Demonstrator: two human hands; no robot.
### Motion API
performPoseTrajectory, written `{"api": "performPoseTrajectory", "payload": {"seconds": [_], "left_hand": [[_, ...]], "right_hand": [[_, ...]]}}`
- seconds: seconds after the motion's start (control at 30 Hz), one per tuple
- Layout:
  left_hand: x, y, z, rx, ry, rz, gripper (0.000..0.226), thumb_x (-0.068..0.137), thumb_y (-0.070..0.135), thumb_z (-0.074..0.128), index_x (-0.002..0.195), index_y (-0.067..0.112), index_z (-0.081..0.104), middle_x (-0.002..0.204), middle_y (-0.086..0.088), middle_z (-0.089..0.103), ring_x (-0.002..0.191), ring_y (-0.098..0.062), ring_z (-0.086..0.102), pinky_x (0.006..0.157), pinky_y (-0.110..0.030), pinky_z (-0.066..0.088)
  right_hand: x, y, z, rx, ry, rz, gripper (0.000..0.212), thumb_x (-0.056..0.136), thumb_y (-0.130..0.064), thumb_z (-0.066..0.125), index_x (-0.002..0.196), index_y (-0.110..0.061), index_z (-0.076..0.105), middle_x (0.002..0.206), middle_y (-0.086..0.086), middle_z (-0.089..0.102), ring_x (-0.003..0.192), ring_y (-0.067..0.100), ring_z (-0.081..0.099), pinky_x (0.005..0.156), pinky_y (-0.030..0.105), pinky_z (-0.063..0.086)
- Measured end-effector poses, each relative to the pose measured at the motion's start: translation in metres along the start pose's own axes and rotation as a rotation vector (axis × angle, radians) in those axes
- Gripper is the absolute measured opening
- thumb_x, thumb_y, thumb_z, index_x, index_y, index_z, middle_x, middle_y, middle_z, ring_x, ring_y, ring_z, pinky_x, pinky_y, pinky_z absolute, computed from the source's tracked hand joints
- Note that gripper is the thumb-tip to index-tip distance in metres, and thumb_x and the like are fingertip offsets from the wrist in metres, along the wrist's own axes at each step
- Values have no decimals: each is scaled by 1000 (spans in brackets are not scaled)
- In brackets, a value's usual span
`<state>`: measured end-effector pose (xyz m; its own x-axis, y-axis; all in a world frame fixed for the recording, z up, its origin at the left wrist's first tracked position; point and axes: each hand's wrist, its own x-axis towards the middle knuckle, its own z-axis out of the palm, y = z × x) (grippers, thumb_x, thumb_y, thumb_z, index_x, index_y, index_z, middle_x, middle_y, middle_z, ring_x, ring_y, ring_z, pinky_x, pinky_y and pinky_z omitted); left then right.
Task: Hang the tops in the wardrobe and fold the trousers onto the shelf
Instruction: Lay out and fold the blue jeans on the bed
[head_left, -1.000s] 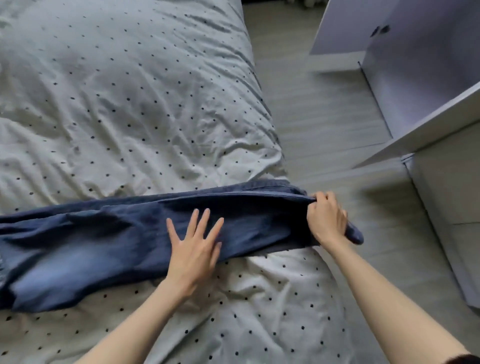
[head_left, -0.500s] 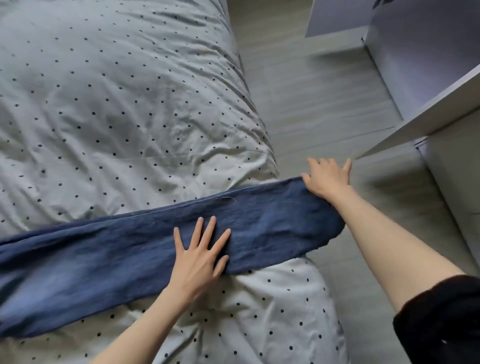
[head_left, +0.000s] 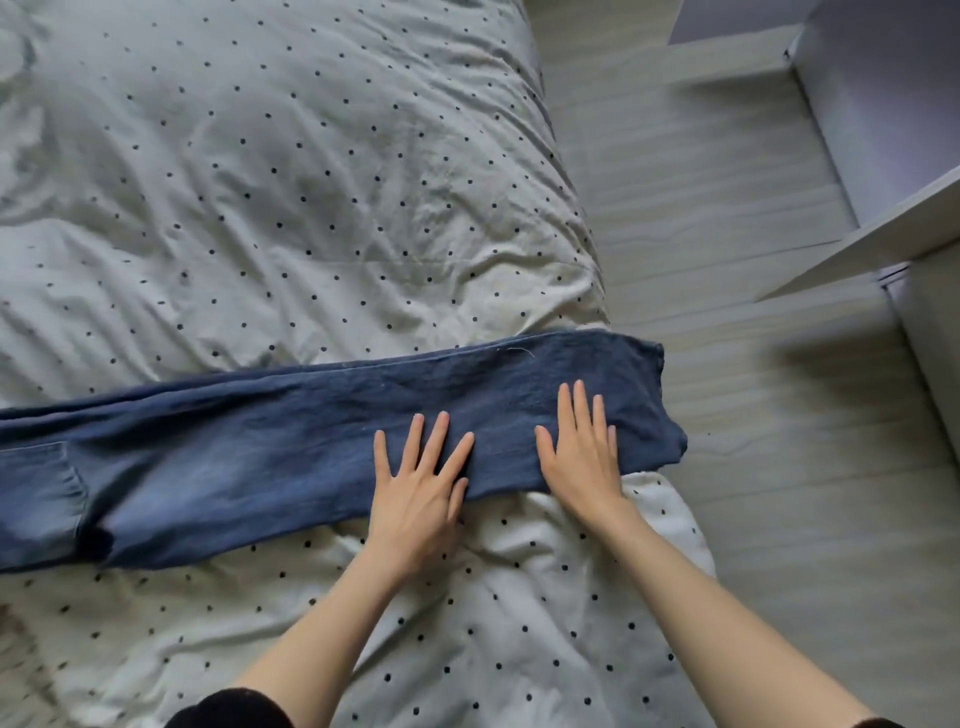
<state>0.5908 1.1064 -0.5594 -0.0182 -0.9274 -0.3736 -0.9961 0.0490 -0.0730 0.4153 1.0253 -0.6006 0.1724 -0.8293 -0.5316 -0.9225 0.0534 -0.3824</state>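
On the bed (head_left: 311, 208), both hands flat: left hand (head_left: 415, 483), right hand (head_left: 582, 457) pressing the jeans (head_left: 260, 441) near the hem, gripping nothing.

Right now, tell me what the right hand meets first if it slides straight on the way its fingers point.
The right hand lies flat on the blue denim trousers. Straight ahead it would cross their far edge onto the white black-dotted duvet; nothing else looks to be in the way.

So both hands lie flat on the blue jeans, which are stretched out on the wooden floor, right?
Not quite. Both hands, left and right, do lie flat on the jeans, but the jeans are stretched across the dotted bed cover, not the floor. The head view shows only the leg end reaching past the bed's edge.
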Motion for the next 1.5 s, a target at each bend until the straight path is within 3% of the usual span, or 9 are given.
{"api": "performPoseTrajectory", "payload": {"seconds": [0.17,0.47,0.63,0.7,0.87,1.03,1.2,1.33,1.5], "left_hand": [[-63,-61,3,-5,53,-38,51,82,38,69,130,26,57,138,-8,52,128,-33,47,101,-61,33],[-173,-192,21,-361,26,-362,58,98,22,38,150,29,13,159,-2,1,146,-22,-4,116,-50,4],[-218,-276,33,-410,261,-228,66,77,0,66,139,12,46,148,-7,38,139,-34,29,108,-62,24],[-228,-311,36,-464,407,-293,59,77,-5,65,132,8,52,142,-13,44,137,-34,33,110,-58,23],[-235,-401,35,-899,569,-736,49,96,7,47,143,5,32,151,-14,24,142,-26,21,116,-41,20],[-227,-435,44,-1036,442,-665,58,99,25,42,150,14,16,155,-3,20,143,-16,17,112,-24,14],[-214,-447,48,-1102,328,-740,66,97,35,45,150,10,14,155,-8,23,142,-20,19,116,-32,15],[-199,-462,42,-1141,201,-808,61,91,42,54,138,7,39,138,-11,49,128,-26,43,106,-44,35],[-197,-469,19,-1208,224,-736,18,88,24,61,98,11,68,92,-5,69,92,-24,63,79,-32,50]], "right_hand": [[-53,-28,24,-286,-71,-84,60,101,-46,22,152,-23,1,159,6,-12,145,29,-13,115,54,3],[-113,-210,64,-167,27,-373,55,101,-38,30,151,-24,12,160,1,-1,147,18,-3,116,48,2],[-138,-337,117,-269,282,-684,52,86,-29,60,134,-13,52,143,15,45,132,34,42,100,64,33],[-140,-371,138,-355,268,-765,53,84,-31,67,133,-13,55,142,16,46,131,35,44,97,66,35],[-145,-425,169,-437,158,-745,59,88,-38,60,141,-19,43,151,14,33,139,35,31,105,64,26],[-132,-452,187,-522,18,-837,73,91,-51,47,151,-30,10,160,4,3,146,30,1,109,65,4],[-113,-457,210,-623,-48,-712,74,94,-54,35,148,-37,-12,159,-4,-12,146,24,-12,109,63,-8],[-106,-459,214,-623,-85,-700,73,95,-52,32,147,-36,-16,158,-5,-16,146,23,-15,109,62,-8],[-110,-462,209,-599,-108,-701,75,95,-46,37,148,-35,-14,158,-5,-15,146,23,-13,110,62,-5]]}}
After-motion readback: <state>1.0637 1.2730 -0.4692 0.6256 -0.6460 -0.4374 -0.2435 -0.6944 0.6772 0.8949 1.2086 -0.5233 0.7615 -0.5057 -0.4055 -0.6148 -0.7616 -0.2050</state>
